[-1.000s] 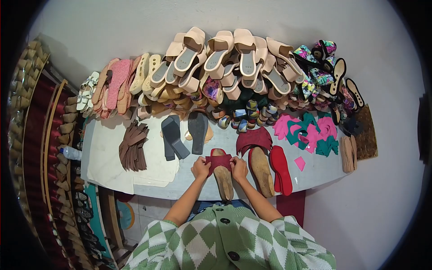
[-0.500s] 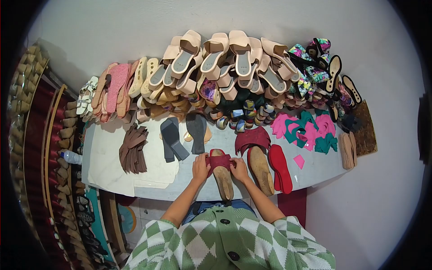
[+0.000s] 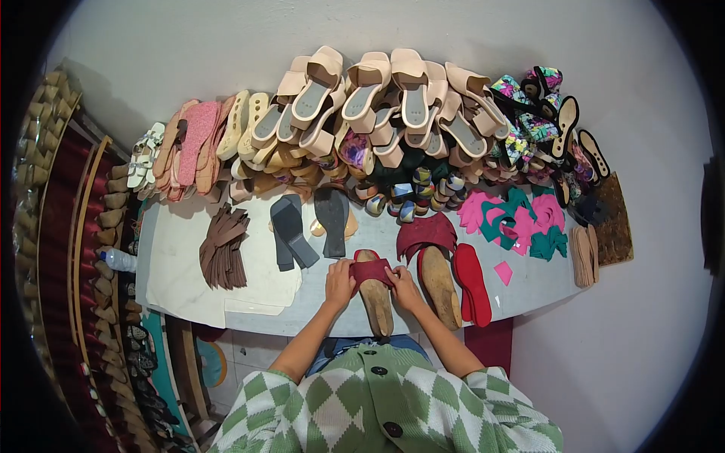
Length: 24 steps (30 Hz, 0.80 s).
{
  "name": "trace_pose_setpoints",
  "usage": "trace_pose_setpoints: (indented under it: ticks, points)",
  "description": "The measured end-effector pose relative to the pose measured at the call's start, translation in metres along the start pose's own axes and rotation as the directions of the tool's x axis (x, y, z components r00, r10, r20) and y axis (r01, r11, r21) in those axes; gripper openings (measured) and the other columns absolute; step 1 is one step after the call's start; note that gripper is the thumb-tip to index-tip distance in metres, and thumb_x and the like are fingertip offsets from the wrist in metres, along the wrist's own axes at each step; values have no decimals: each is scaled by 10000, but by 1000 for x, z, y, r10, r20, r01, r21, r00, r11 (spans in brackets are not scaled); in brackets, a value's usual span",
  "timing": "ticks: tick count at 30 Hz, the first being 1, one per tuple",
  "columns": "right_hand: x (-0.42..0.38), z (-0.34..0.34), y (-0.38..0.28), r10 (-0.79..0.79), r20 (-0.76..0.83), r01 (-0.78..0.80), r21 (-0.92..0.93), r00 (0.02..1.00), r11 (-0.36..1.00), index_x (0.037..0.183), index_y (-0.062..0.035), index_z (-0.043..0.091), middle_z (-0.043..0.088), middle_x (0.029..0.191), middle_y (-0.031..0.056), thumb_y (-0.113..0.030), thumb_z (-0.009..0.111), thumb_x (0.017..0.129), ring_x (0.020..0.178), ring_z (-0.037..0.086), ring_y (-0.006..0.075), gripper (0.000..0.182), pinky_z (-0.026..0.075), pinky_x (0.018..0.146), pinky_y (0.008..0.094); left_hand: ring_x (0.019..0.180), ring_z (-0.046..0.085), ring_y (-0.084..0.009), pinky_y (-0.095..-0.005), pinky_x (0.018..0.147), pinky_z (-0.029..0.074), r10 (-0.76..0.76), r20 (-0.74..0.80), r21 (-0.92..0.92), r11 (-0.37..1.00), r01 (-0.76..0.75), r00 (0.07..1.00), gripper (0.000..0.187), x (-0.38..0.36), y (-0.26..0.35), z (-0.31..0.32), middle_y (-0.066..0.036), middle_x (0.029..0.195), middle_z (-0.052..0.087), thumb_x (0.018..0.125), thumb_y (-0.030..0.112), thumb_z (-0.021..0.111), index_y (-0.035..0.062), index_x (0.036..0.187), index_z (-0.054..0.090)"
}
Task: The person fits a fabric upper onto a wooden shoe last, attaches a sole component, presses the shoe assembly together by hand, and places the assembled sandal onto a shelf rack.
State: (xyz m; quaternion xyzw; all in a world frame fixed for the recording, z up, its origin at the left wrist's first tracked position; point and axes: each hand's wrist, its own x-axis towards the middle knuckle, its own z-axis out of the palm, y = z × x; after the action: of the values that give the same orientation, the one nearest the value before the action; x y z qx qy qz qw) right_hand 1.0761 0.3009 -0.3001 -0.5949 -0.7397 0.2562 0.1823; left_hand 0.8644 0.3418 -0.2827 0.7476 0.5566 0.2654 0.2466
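A wooden shoe last (image 3: 377,308) lies upright on the table's front part, toe away from me, with a dark red strap (image 3: 371,274) across it and a bit of red at the toe. My left hand (image 3: 340,285) pinches the strap's left end. On the other side, my right hand (image 3: 405,287) has its fingers closed on the strap's right end. A second last (image 3: 439,287) lies to the right, beside red soles (image 3: 472,285). Behind it is a pile of dark red straps (image 3: 427,233).
Beige heeled sandals (image 3: 365,98) are heaped at the back. Brown strips (image 3: 224,247), grey insoles (image 3: 292,231) and a white sheet (image 3: 177,264) lie left. Pink and green pieces (image 3: 513,219) and tan soles (image 3: 584,257) lie right. A bottle (image 3: 121,260) stands beyond the left edge.
The view has shifted slightly. Both hands remain at the strap, with small finger movements; the right hand sits slightly lower.
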Motion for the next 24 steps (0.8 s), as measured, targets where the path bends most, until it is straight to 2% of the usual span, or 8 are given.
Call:
trace_pose_setpoints:
  ticks: [3, 6, 12, 13, 18, 24]
  points:
    - [-2, 4, -16, 106, -42, -109, -56, 993, 992, 1315, -93, 438, 459, 1106, 161, 50, 472, 767, 1000, 469, 328, 567, 415, 875, 375, 1037, 472, -298, -410, 861, 410, -90, 61, 24, 996, 89, 994, 458, -1, 1, -1, -83, 1140, 519, 679, 28, 614, 89, 1121, 510]
    - [-3, 8, -20, 72, -113, -86, -119, 991, 989, 1325, -77, 419, 460, 1142, 156, 46, 444, 778, 984, 467, 324, 561, 409, 881, 376, 1013, 469, -325, -412, 855, 403, -92, 48, 26, 996, 91, 995, 442, -1, 6, -3, -108, 1108, 523, 681, 27, 614, 67, 1109, 511]
    - [0, 15, -18, -19, -254, -27, -178, 967, 984, 1331, -28, 388, 441, 1226, 163, 32, 448, 775, 980, 457, 331, 563, 398, 892, 369, 1026, 468, -304, -408, 841, 398, -116, 58, 52, 992, 113, 992, 450, -1, 7, -4, -89, 1112, 523, 683, 44, 622, 85, 1116, 506]
    - [1, 16, -15, -9, -215, -31, -185, 977, 982, 1327, -19, 385, 437, 1240, 168, 26, 448, 777, 977, 458, 329, 555, 399, 890, 369, 1023, 469, -303, -409, 836, 397, -116, 51, 66, 991, 113, 992, 449, -1, 6, -3, -89, 1108, 522, 684, 48, 623, 87, 1115, 506]
    - [1, 22, -13, -15, -220, -38, -231, 975, 972, 1306, -1, 394, 437, 1248, 168, 10, 459, 782, 978, 462, 327, 528, 403, 886, 374, 1015, 475, -261, -393, 820, 378, -134, 64, 144, 982, 123, 989, 475, 0, 4, 1, -56, 1107, 524, 670, 56, 636, 112, 1123, 504]
    - [-1, 25, -13, -12, -237, -51, -259, 971, 965, 1299, 8, 396, 429, 1254, 195, -14, 461, 800, 994, 462, 332, 504, 406, 877, 384, 1006, 473, -263, -389, 821, 376, -162, 129, 197, 971, 134, 978, 533, 5, 2, -1, -68, 1108, 518, 649, 80, 654, 92, 1155, 486]
